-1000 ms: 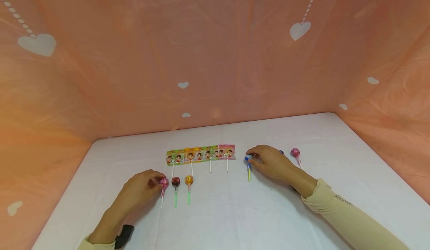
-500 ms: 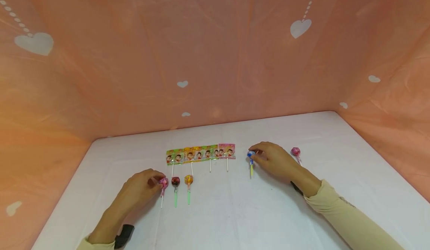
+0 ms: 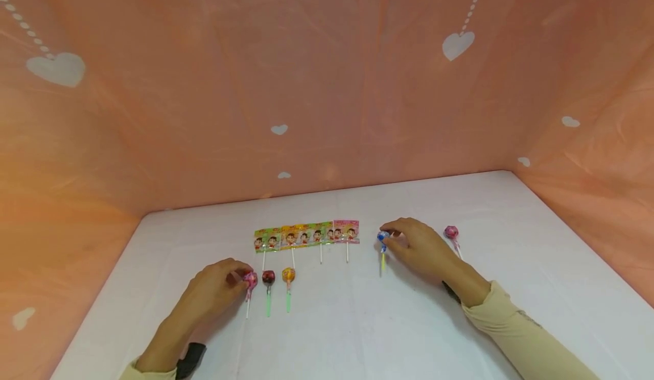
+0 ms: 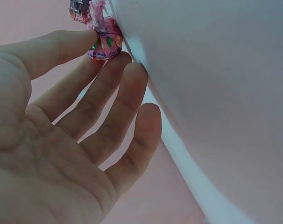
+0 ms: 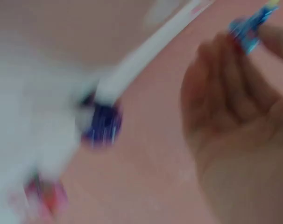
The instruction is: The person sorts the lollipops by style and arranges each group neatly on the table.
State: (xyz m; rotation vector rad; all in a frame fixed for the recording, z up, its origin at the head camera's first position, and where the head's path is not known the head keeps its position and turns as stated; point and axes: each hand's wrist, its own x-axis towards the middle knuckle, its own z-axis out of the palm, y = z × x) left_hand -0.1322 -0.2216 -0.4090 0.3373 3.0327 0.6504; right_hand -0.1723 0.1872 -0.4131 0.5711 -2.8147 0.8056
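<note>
My left hand (image 3: 212,289) pinches the wrapped head of a pink lollipop (image 3: 250,280) between thumb and forefinger; its white stick points toward me. In the left wrist view the other fingers (image 4: 132,93) spread loosely below the pink wrapper (image 4: 105,44). Beside it lie a dark red lollipop (image 3: 268,278) and an orange one (image 3: 288,275), both with green sticks. Over on the right, my right hand (image 3: 419,246) holds a blue lollipop (image 3: 383,237) with a yellow stick by its head. The right wrist view, though blurred, shows this blue wrapper (image 5: 246,32) at the fingertips.
Behind the left group runs a row of flat-packed lollipops (image 3: 293,238) in green, orange and pink wrappers. A pink lollipop (image 3: 451,232) lies right of my right hand. A dark purple-blue one (image 5: 102,123) shows only in the right wrist view. Peach cloth (image 3: 327,84) walls the white table (image 3: 327,334).
My right hand has shifted slightly right with the blue lollipop, hiding the dark blue one from the head view. My left hand has stayed on the pink lollipop.
</note>
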